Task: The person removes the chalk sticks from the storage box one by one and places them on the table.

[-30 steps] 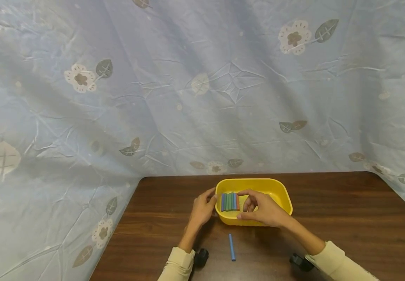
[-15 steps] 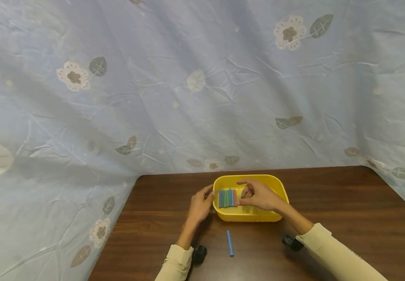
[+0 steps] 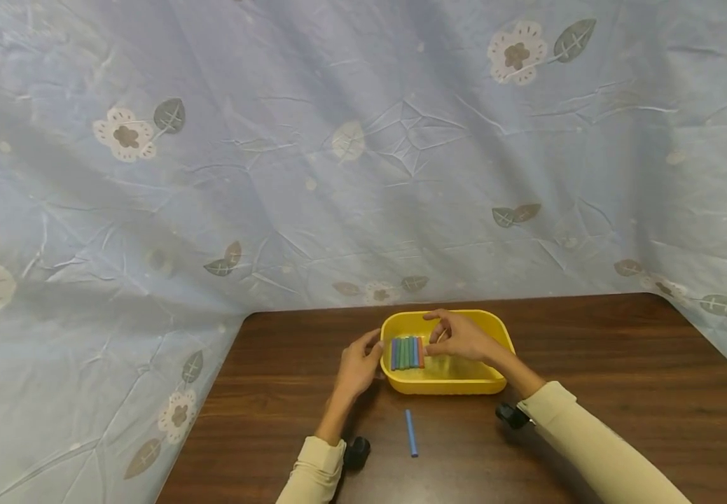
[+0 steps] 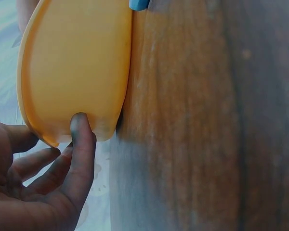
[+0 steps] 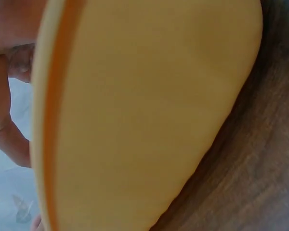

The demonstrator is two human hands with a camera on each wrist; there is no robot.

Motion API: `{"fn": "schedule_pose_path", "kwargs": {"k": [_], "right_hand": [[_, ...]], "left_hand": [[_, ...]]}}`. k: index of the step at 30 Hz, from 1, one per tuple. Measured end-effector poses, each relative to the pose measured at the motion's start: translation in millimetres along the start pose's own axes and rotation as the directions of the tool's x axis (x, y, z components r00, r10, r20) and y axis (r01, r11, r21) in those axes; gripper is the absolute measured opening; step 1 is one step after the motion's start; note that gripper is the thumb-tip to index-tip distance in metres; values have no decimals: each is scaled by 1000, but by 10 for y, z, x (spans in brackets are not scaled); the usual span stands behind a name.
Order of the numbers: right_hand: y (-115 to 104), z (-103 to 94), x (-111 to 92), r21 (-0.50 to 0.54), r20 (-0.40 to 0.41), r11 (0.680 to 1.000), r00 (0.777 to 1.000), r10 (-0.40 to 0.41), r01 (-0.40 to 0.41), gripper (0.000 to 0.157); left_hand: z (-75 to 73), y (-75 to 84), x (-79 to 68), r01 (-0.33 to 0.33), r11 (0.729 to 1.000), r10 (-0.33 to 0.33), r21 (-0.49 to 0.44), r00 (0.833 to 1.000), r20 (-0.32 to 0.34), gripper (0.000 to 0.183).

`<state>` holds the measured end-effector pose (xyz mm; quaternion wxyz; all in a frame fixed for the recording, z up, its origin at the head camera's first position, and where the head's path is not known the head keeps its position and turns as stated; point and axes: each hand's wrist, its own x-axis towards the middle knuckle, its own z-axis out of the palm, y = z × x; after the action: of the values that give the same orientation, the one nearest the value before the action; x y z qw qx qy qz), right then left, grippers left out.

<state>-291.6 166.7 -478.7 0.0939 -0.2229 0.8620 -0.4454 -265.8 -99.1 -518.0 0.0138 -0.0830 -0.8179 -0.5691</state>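
Leftmost, as I watch from my remote station, the left hand [image 3: 356,365] meets the near end of a yellow tub [image 3: 442,387], thumb and fingers parted and loosely bent, one fingertip visibly touching the outer wall in the left-wrist view. Next, inside the tub's left half, lies a row of coloured sticks [image 3: 405,353], side by side: purple, greens, blue, then red. A single blue stick [image 3: 411,434] lies on the desk [image 3: 597,364] before the tub. Farther right, the right hand [image 3: 464,341] is over the tub, thumb and index finger spread wide; its thumb tip is at the red end of the row, though whether it touches I cannot tell.

For clearance, I note the desk's slanting left edge beyond the left hand, the far edge close behind the tub against a flower-and-leaf-printed cloth [image 3: 313,196], and a broad desk surface rightward to a rounded corner.
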Motion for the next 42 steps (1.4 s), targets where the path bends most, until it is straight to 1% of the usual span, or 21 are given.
{"fn": "schedule_pose_path", "kwargs": {"k": [6, 10, 14, 17, 21, 24, 29, 33, 38, 42], "right_hand": [[59, 10, 72, 15, 24, 1000, 1000, -11, 10, 77], [99, 43, 122, 44, 46, 999, 999, -20, 18, 80], [169, 84, 155, 77, 74, 997, 997, 9, -15, 83], [238, 126, 168, 70, 80, 997, 996, 26, -32, 82], [324, 184, 177, 49, 79, 999, 997, 19, -23, 79], [360, 204, 185, 55, 81, 998, 997, 22, -26, 79], [351, 208, 209, 68, 69, 996, 997, 46, -51, 81], [332, 211, 231, 49, 67, 998, 997, 42, -45, 82], [335, 220, 259, 27, 76, 999, 997, 26, -28, 82], [327, 226, 272, 18, 85, 1000, 996, 18, -20, 82]], "left_hand": [[15, 1, 4, -4, 1000, 4, -2, 1000, 2, 43], [21, 1, 3, -12, 1000, 12, 0, 1000, -6, 43], [29, -21, -15, -11, 1000, 12, 15, 1000, -9, 43], [38, -44, -38, -8, 1000, 8, 14, 1000, -7, 43], [49, -59, -57, -6, 1000, 6, 0, 1000, -7, 42], [50, -54, -56, -7, 1000, 7, -6, 1000, -6, 42], [33, -24, -42, -27, 999, 28, 40, 1000, -12, 42], [14, -4, -26, -40, 996, 41, 74, 999, -17, 42], [-5, 2, -13, -45, 995, 48, 86, 999, -24, 43], [-11, 10, -15, -40, 996, 41, 77, 999, -23, 43]]}}
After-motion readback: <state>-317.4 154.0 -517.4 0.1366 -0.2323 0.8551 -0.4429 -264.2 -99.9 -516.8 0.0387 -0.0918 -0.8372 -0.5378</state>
